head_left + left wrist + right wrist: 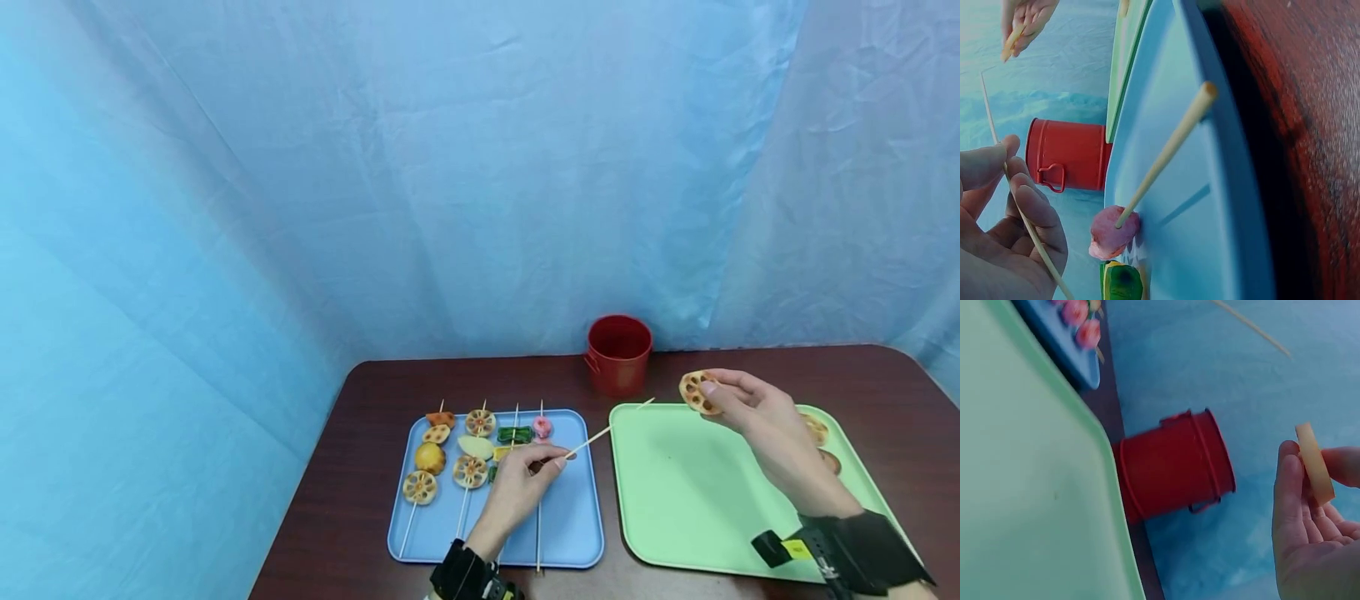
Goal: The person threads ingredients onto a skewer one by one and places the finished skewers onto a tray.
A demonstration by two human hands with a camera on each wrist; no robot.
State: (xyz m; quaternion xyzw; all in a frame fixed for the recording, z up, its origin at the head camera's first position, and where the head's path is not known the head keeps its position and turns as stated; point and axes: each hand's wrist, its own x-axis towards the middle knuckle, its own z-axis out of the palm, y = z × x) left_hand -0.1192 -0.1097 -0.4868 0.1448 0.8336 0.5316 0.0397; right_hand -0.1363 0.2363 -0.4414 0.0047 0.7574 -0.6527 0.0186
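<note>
My left hand pinches a thin wooden skewer between thumb and fingers, above the blue tray. The skewer is bare beyond my fingers, and its tip slants up to the right. In my right hand a lotus root slice is held by its edge between thumb and fingers, over the back of the green tray. Seen edge-on in the right wrist view, the slice looks thick and pale. A gap separates skewer tip and slice.
Several loaded skewers lie on the blue tray, with lotus root slices, a yellow ball and a pink piece. A red metal bucket stands behind the trays. Another lotus slice and a brownish piece lie at the green tray's right.
</note>
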